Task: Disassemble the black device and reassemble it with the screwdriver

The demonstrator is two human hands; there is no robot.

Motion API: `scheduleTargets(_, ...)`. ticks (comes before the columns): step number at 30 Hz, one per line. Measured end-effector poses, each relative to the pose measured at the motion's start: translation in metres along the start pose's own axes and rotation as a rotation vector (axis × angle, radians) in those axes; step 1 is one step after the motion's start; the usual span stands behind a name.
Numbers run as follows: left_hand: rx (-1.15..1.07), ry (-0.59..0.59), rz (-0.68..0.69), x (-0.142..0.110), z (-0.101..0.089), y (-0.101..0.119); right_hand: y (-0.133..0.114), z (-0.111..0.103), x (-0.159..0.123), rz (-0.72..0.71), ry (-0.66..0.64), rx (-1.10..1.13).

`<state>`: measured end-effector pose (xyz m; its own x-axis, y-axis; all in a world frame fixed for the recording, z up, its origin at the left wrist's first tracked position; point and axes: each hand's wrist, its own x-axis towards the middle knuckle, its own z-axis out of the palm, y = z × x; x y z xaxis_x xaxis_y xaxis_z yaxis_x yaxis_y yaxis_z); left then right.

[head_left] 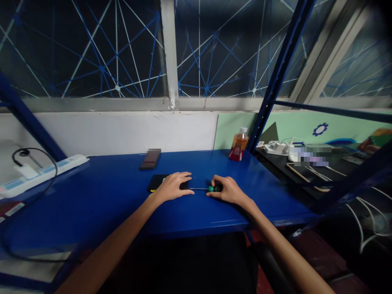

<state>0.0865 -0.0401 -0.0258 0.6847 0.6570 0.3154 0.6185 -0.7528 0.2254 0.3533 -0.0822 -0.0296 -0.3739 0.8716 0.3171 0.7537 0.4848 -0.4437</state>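
My left hand lies palm down on a flat black device in the middle of the blue table, fingers spread over its right part. My right hand is curled around a small screwdriver with a green handle. Its thin metal shaft points left, toward the device edge under my left fingers.
A dark flat object lies further back on the table. An orange liquid bottle stands at the back right. A white power strip with a black cable lies at the left. A side shelf at the right holds chargers and cables.
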Motion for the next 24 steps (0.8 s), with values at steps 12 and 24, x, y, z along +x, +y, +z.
scheduleTargets(12,-0.014,0.008,-0.011,0.0,0.001,0.0,0.005,-0.003,0.002,-0.046,0.024,0.075)
scheduleTargets(24,0.001,-0.002,0.008,0.002,-0.002,-0.001,-0.005,-0.002,-0.004,-0.013,0.008,0.06)
